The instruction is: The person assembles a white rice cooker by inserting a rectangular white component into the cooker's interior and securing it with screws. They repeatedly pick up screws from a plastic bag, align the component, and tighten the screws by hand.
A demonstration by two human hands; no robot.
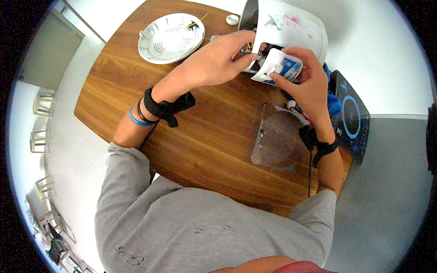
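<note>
A white appliance body with a pink and grey flower print (291,22), like a rice cooker, lies on its side at the back of the wooden table. Its open underside faces left, and a dark hole shows in its wall. My right hand (312,77) grips a white control panel with a blue face (287,66), tilted just in front of that hole. At the open underside, my left hand (225,57) has its fingers bent around small parts or wires; its fingertips are partly hidden, so what they hold is unclear.
A white vented round cover (170,38) with a yellow wire lies at the back left. Near it is a small white cap (232,19). Several screws sit on a clear plastic sheet (268,157). A black induction cooktop (350,118) and blue cloth (334,104) are at right.
</note>
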